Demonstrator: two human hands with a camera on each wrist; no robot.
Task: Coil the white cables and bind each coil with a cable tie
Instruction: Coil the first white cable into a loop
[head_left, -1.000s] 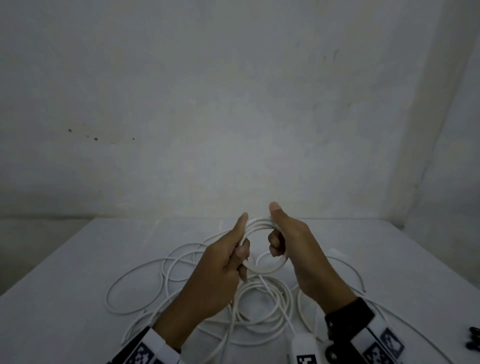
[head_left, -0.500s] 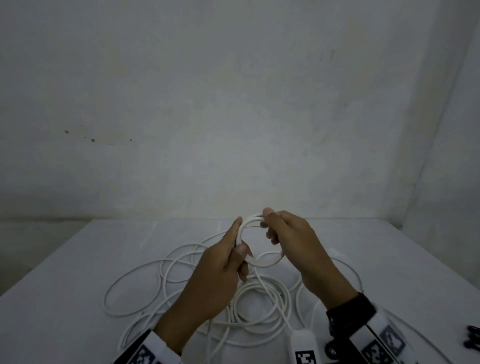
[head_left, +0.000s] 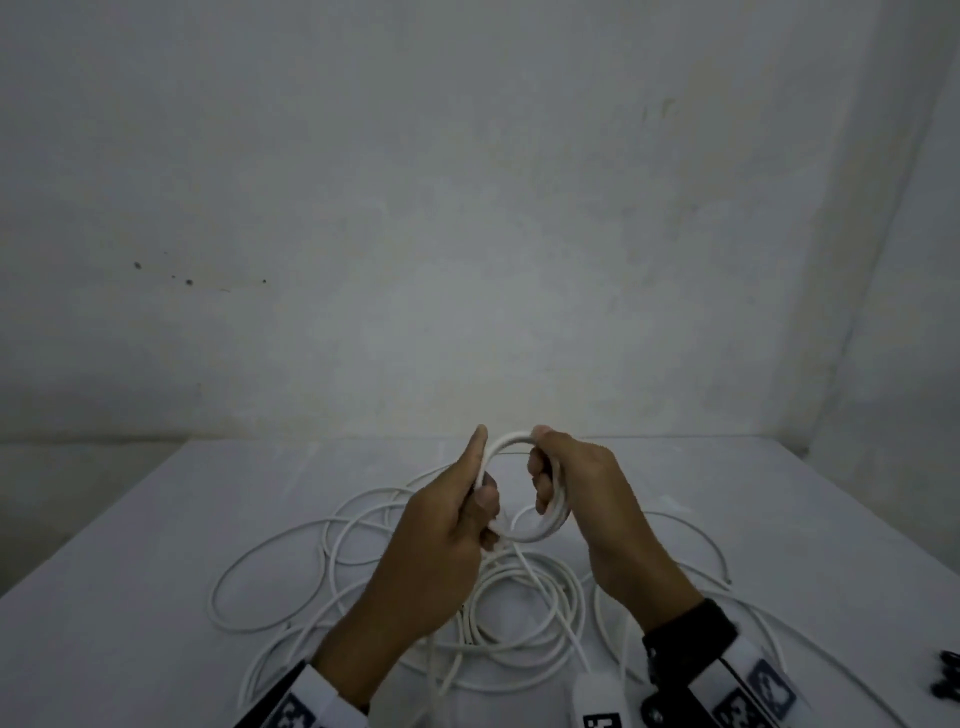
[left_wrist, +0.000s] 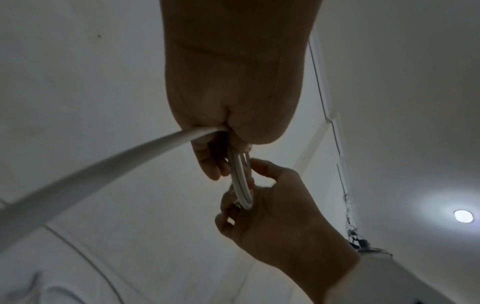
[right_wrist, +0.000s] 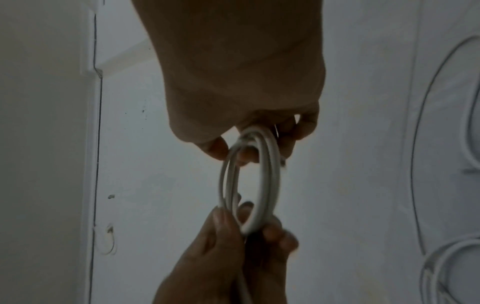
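**A:** What did each grip have?

**B:** My left hand (head_left: 457, 525) pinched one side of the small coil (head_left: 540, 530); my right hand (head_left: 576, 488) curled round the opposite side, holding it above the worktop (head_left: 130, 597).

**A:** And the rest?

**B:** Loose cable (head_left: 270, 577) trailed below my left grip onto the heap.

**A:** Risk?

**B:** I judged the turns could spring apart if either grip slackened, or the trailing length might snag in the heap. I saw no tie.

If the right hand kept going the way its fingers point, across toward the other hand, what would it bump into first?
Probably the left hand. The right hand grips the far side of the same small white coil, with only the coil's open middle between them. Both are raised above the table, though exact depth is unclear.
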